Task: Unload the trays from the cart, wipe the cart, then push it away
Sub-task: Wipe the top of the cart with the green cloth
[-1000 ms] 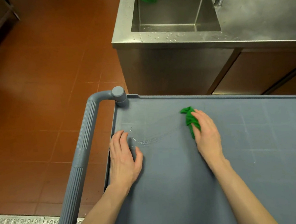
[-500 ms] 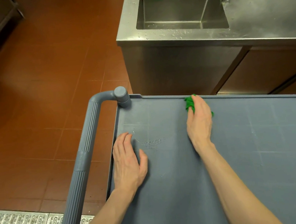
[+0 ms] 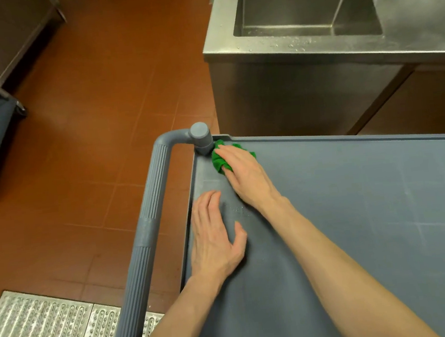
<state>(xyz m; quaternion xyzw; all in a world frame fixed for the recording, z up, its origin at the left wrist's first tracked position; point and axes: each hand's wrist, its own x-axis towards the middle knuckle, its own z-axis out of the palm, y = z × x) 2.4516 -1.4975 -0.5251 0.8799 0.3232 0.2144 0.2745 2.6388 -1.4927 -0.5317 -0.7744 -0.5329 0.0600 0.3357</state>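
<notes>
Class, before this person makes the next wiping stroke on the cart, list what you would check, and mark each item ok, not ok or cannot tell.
1. Cart top free of trays: ok in the part in view.
2. Green cloth under the right hand: ok, pressed into the corner by the handle post.
3. Left hand bracing flat on the cart: ok.
4. Water droplets between the hands wiped: not ok.
5. Rest of the surface clean: cannot tell.
</notes>
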